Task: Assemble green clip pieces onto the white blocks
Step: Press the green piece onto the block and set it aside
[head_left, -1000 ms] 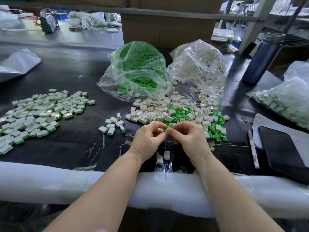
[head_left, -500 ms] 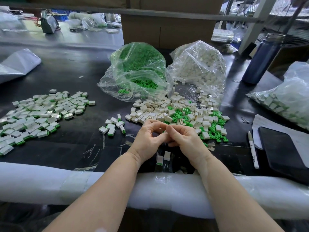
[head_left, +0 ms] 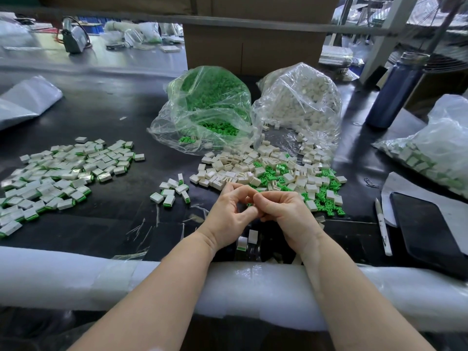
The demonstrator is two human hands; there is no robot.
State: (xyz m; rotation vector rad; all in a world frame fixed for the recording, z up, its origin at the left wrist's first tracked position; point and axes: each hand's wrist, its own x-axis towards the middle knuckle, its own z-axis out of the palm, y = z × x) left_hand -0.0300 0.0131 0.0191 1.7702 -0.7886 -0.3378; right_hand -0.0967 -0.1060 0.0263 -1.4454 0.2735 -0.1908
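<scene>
A dark blue metal water bottle stands upright at the far right. Nearer, a black flat phone lies on white paper, a white pen just beside it. Behind stands what looks like a brown cardboard box.

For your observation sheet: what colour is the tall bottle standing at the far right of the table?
Dark blue bottle, with a lighter cap; the head view shows it.

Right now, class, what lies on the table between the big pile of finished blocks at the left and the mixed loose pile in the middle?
In the head view, a small cluster of finished blocks lies there.
</scene>
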